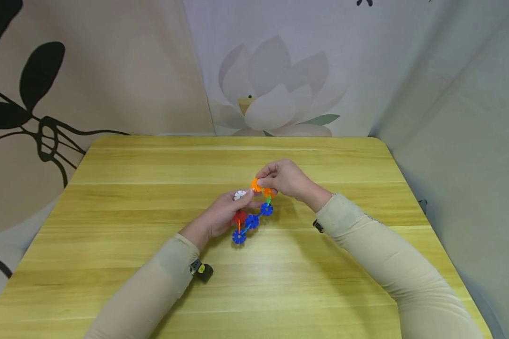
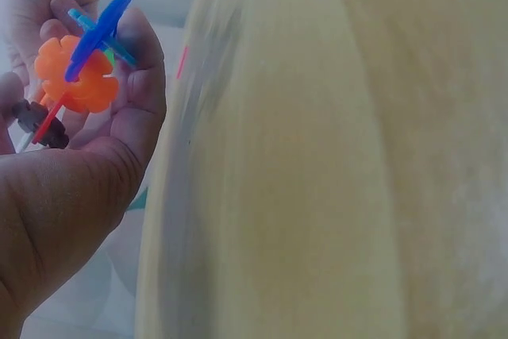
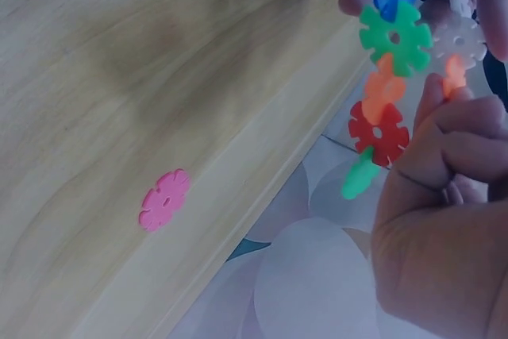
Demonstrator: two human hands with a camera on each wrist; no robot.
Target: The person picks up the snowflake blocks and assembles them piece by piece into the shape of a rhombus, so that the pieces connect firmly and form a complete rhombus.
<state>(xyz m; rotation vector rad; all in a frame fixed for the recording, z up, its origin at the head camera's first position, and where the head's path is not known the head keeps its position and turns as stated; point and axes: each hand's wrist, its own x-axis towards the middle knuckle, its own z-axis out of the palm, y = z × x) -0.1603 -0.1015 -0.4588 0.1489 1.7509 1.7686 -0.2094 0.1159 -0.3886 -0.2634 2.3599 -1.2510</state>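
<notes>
Notched plastic snowflake discs are joined edge to edge in a chain, held above the table between both hands. My left hand [image 1: 225, 212] grips the chain's left part, near a white disc [image 1: 239, 195] and a red disc [image 1: 239, 217]. Between thumb and fingertips, my right hand [image 1: 290, 180] pinches an orange disc [image 1: 256, 185] at the upper end. Blue discs [image 1: 252, 221] hang along the lower side. The right wrist view shows a green disc [image 3: 394, 38] and another red disc [image 3: 379, 134]. An orange disc [image 2: 59, 69] sits within the left hand's curl in the left wrist view.
A loose pink disc [image 3: 165, 200] lies on the wooden table [image 1: 322, 282] close to its edge in the right wrist view. Behind the table hangs a curtain [image 1: 275, 70] with a printed flower. Pale fabric [image 1: 471, 117] borders the right side.
</notes>
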